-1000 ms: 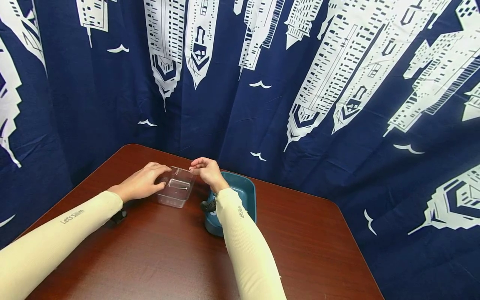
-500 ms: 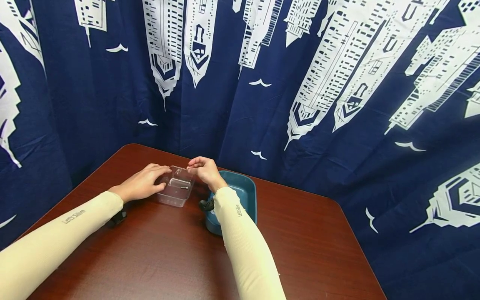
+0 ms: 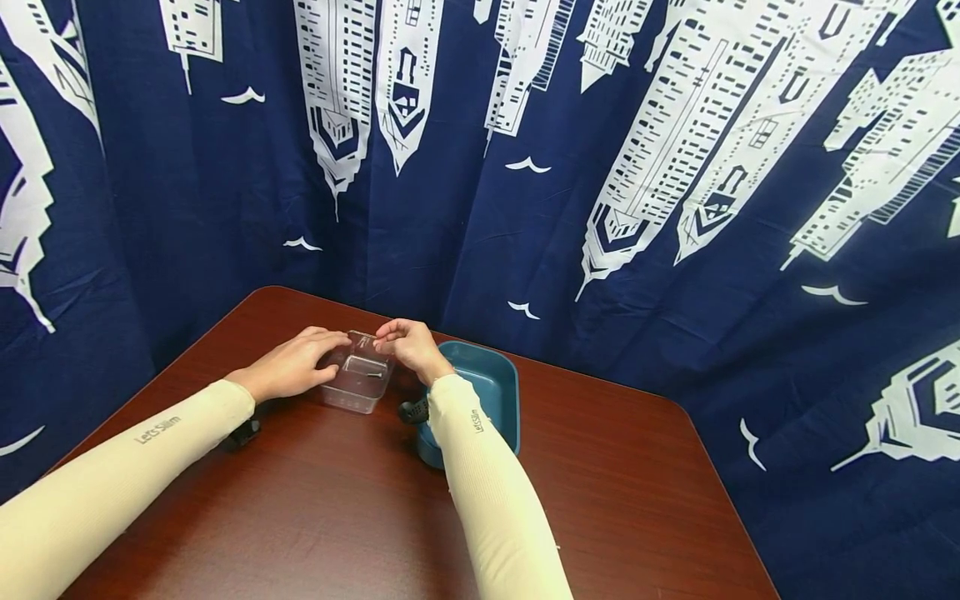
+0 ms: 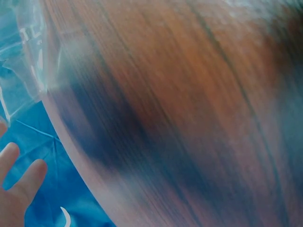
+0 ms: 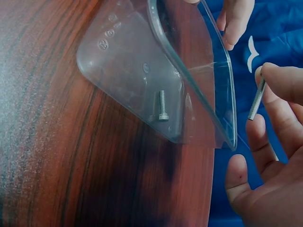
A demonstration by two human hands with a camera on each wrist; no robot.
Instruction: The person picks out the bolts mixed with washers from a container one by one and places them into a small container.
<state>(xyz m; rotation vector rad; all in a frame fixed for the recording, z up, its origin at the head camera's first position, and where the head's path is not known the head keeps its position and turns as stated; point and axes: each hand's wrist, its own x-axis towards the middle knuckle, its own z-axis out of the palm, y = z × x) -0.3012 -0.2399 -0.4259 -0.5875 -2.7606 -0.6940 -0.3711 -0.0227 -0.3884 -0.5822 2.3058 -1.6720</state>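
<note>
A clear plastic container (image 3: 349, 402) stands on the table near its back left part. Inside it lies one metal screw (image 5: 163, 105). My left hand (image 3: 296, 364) rests at the container's left side, fingers spread and loosely bent along the rim. Its spread fingers (image 4: 29, 182) also show in the left wrist view. My right hand (image 3: 415, 348) is raised at the container's far right edge. Between thumb and fingers it pinches a second screw (image 5: 257, 98), tilted and just outside the rim in the right wrist view.
A teal bin (image 3: 512, 400) stands right of the container, partly hidden beneath my right forearm. What lies in it is mostly hidden. The brown table (image 3: 322, 508) ends at a dark blue curtain (image 3: 450, 208) with white buildings printed on it.
My right hand has shifted slightly left, closer over the container's rim. My left hand and the container hold their places, while the head view has swung a little.
</note>
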